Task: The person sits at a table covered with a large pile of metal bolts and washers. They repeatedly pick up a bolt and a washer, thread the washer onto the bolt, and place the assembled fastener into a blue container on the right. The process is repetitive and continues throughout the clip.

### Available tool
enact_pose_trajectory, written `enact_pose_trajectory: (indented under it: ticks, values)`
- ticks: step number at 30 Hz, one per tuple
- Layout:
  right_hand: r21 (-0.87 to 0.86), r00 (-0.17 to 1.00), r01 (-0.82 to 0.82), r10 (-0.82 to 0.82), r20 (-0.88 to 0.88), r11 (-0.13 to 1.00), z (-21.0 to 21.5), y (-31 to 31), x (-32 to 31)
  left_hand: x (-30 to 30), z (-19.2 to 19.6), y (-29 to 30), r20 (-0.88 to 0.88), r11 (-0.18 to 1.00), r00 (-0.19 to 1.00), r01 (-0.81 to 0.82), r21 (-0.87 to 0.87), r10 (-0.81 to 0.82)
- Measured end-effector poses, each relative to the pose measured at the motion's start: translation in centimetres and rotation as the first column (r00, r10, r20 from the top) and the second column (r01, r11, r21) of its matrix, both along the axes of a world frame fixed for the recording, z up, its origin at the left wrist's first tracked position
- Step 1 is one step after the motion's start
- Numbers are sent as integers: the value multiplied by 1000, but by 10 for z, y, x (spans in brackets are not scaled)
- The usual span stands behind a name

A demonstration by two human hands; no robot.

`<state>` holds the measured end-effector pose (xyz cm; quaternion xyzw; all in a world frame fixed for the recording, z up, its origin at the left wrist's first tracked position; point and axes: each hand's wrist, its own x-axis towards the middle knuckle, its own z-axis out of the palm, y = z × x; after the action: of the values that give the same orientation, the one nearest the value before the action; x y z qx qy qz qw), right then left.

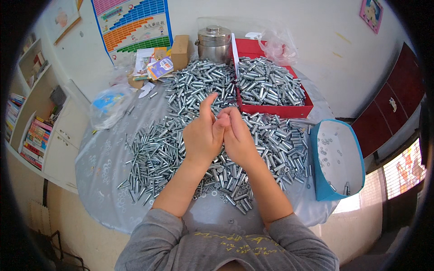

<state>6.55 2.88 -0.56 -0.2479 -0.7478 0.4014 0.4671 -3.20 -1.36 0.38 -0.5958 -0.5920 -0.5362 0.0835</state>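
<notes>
My left hand [198, 137] and my right hand [237, 141] meet above a wide heap of metal parts. The left index finger points up and away, while its thumb presses toward the curled fingers of the right hand. Whatever lies between the fingertips is hidden. Below them, silvery metal sleeves [282, 149] cover the middle and right of the heap. Thin, long metal bolts [151, 156] lie toward the left. Small washers [214, 194] are scattered along the near edge, between my forearms.
A red box [311, 108] full of metal sleeves stands at the back right. On the right edge is a blue box [317, 171] with washers and a few sleeves inside. A steel pot [214, 43], a cardboard box [180, 52] and a plastic bag [110, 106] line the back and left.
</notes>
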Motion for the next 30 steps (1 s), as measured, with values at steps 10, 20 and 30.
enact_pose_trajectory:
  ticks: [10,20,30]
  values:
    - [-216,967,-122,165,194,969,3,19,24,-2,-4,4,-56,998,998,-19,53,22]
    - [-283,962,-238,265,60,929,5,21,25,-5,-8,9,-29,991,999,-9,137,14]
    - [-253,994,-102,111,21,962,-1,17,17,-6,-9,4,-200,992,980,43,121,-18]
